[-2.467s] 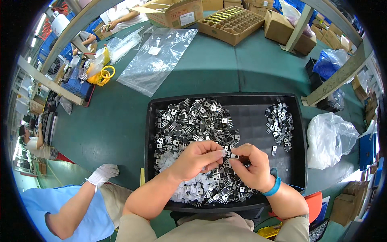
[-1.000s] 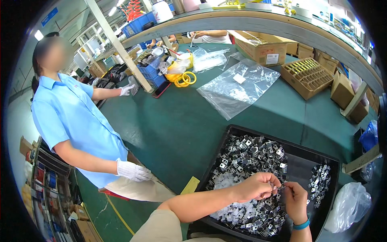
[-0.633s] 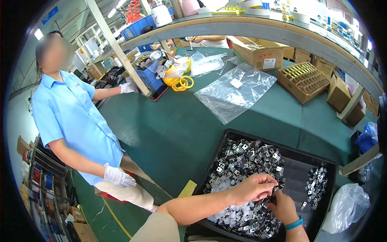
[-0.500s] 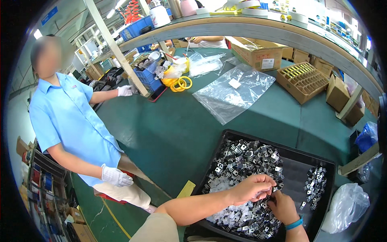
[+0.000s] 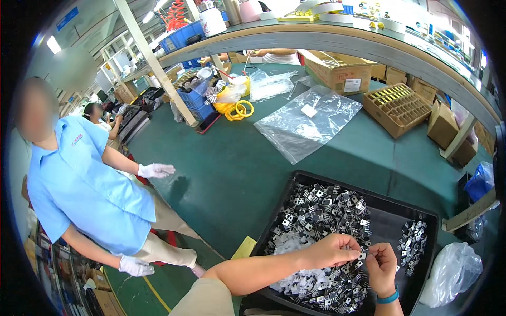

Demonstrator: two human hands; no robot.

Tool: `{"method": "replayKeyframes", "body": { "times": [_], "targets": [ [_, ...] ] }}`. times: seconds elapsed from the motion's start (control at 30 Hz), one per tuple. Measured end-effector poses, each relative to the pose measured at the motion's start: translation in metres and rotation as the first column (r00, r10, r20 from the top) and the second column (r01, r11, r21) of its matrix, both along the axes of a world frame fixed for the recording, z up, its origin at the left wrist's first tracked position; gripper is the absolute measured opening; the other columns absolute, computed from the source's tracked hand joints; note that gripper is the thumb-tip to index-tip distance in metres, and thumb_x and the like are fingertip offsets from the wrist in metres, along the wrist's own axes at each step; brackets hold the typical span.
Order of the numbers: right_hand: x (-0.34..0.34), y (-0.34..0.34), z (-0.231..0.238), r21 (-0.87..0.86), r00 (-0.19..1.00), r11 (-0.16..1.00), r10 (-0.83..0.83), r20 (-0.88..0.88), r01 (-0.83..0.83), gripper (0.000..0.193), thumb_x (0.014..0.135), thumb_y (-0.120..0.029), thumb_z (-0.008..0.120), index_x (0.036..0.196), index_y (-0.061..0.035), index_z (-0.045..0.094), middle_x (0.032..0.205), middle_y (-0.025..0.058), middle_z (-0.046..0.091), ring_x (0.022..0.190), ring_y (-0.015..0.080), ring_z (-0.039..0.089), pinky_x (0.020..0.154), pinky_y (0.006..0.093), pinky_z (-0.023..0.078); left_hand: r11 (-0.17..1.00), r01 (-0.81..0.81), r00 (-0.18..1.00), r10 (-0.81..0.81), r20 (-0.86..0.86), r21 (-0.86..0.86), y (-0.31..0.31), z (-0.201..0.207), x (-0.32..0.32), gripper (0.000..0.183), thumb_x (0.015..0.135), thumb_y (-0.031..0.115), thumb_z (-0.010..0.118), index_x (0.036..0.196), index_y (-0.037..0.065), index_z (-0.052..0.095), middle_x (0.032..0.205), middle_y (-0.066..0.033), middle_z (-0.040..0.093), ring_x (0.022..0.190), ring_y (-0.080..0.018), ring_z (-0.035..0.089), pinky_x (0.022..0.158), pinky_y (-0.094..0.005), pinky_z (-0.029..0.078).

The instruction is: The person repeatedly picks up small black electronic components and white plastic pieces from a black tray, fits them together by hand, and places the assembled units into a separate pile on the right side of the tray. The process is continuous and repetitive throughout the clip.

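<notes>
Over a black tray [image 5: 416,208], a small black transistor with a silver tab [image 5: 362,256] sits between my two hands. My left hand [image 5: 333,251] is closed, its thumb and fingertips pinched at the tab. At the leg side, my right hand [image 5: 383,267], with a blue wristband [image 5: 388,296], pinches the part. Whatever else lies inside the left fingers is hidden. Beneath the hands is a heap of loose transistors [image 5: 324,208]. Small whitish translucent pieces [image 5: 292,243] lie against it, partly under my left forearm. A smaller group of transistors [image 5: 412,239] lies along the tray's right side.
A clear plastic bag [image 5: 311,124] lies flat beyond the tray; a crumpled bag [image 5: 450,276] sits to its right. A divided cardboard box [image 5: 398,108] stands far right under a raised shelf [image 5: 295,39]. A co-worker in a blue shirt [image 5: 89,176] and white gloves stands left.
My right hand has shifted slightly right and up, its fingers now raised at the transistor. My left hand stays nearly in place. The co-worker has moved nearer, lifting a gloved hand off the table edge.
</notes>
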State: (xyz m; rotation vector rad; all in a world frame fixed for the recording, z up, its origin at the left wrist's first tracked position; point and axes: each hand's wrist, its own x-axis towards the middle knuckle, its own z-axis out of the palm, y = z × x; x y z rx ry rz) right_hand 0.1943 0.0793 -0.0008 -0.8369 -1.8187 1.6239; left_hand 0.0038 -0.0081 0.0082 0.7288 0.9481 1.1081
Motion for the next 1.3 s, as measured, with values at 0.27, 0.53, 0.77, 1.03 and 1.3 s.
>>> {"method": "replayKeyframes", "body": {
  "times": [0.27, 0.53, 0.77, 1.03, 1.3],
  "targets": [
    [-0.002, -0.012, 0.005, -0.054, 0.995, 0.997, 0.058, -0.079, -0.062, 0.02, 0.08, 0.009, 0.054, 0.097, -0.0017, 0.052, 0.083, 0.0002, 0.053, 0.073, 0.0053, 0.047, 0.066, 0.0201, 0.04, 0.997, 0.062, 0.994, -0.058, -0.092, 0.038, -0.005, -0.004, 0.0, 0.018, 0.091, 0.021, 0.062, 0.096, 0.004, 0.058, 0.069, 0.004, 0.053, 0.054, -0.0028, 0.044, 0.045, -0.0195, 0.033],
    [-0.007, -0.026, 0.014, -0.121, 0.993, 0.989, 0.074, -0.087, -0.084, 0.022, 0.084, 0.004, 0.061, 0.101, -0.0048, 0.051, 0.083, -0.0019, 0.05, 0.071, 0.0048, 0.045, 0.064, 0.0197, 0.039, 0.999, -0.01, 0.999, 0.008, 0.033, 0.046, -0.006, 0.0, 0.008, 0.015, 0.091, 0.019, 0.06, 0.092, 0.004, 0.058, 0.066, 0.0038, 0.052, 0.052, -0.0031, 0.044, 0.044, -0.0192, 0.032],
    [-0.006, -0.017, 0.009, -0.327, 0.978, 0.944, -0.112, -0.178, 0.049, 0.013, 0.086, 0.005, 0.055, 0.09, -0.0029, 0.047, 0.08, 0.0038, 0.056, 0.056, 0.0038, 0.045, 0.05, 0.0178, 0.037, 0.994, -0.052, 0.983, 0.068, 0.172, -0.098, -0.003, -0.002, 0.005, 0.016, 0.093, 0.015, 0.056, 0.103, 0.004, 0.061, 0.079, 0.0017, 0.058, 0.058, -0.0022, 0.045, 0.045, -0.0176, 0.03],
    [-0.005, -0.022, 0.016, -0.22, 0.995, 0.975, -0.049, -0.083, 0.03, 0.018, 0.081, 0.009, 0.056, 0.091, -0.0029, 0.048, 0.083, 0.005, 0.059, 0.064, 0.004, 0.047, 0.056, 0.0176, 0.039, 0.994, -0.082, 0.975, 0.094, 0.201, -0.071, -0.002, -0.012, -0.001, 0.023, 0.093, 0.009, 0.054, 0.115, 0.003, 0.057, 0.09, -0.0026, 0.062, 0.06, -0.0021, 0.045, 0.046, -0.0168, 0.031],
    [-0.002, -0.022, 0.003, -0.146, 0.994, 0.987, -0.081, -0.078, 0.069, 0.019, 0.08, 0.007, 0.056, 0.096, -0.0031, 0.053, 0.079, -0.0018, 0.054, 0.067, 0.0029, 0.046, 0.06, 0.0183, 0.037, 0.994, -0.096, 0.98, 0.105, 0.168, -0.058, -0.001, -0.009, -0.001, 0.021, 0.094, 0.009, 0.052, 0.114, 0.003, 0.055, 0.091, -0.003, 0.062, 0.059, -0.0021, 0.043, 0.047, -0.0161, 0.032]
  ]
}}
